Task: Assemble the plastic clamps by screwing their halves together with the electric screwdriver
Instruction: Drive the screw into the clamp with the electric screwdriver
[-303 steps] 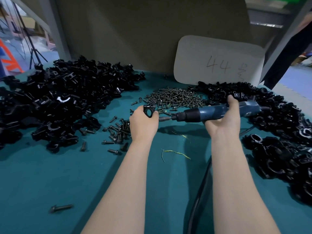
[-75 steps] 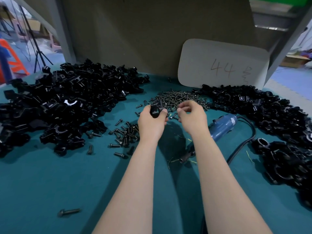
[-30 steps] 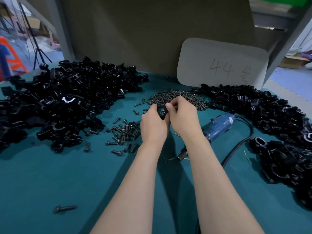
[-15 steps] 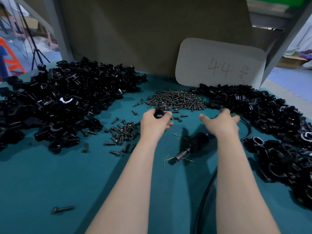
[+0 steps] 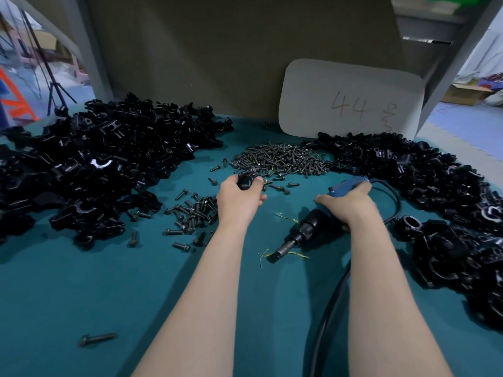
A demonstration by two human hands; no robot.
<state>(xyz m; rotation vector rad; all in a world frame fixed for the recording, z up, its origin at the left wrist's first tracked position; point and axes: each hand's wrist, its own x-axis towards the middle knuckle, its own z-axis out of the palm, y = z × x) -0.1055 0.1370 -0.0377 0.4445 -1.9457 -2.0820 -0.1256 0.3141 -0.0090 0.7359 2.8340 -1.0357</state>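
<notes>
Ahead of me a flat, drab olive-brown back panel [image 5: 217,50] closes off the far edge of the teal cloth-covered desk [image 5: 81,281]. A white rounded card [image 5: 351,102] with "44" handwritten in red leans against that panel on the right. I see a grey metal upright [image 5: 89,50] at the panel's left side and a slanting grey metal post [image 5: 449,63] at its right, under a grey shelf underside [image 5: 424,25]. Past the left upright I make out a black tripod [image 5: 53,89] and a blurred orange frame [image 5: 16,104]. Past the right post lies a pale blue floor [image 5: 468,126] with a brown cardboard box [image 5: 462,95] on it. The light is soft and even.
</notes>
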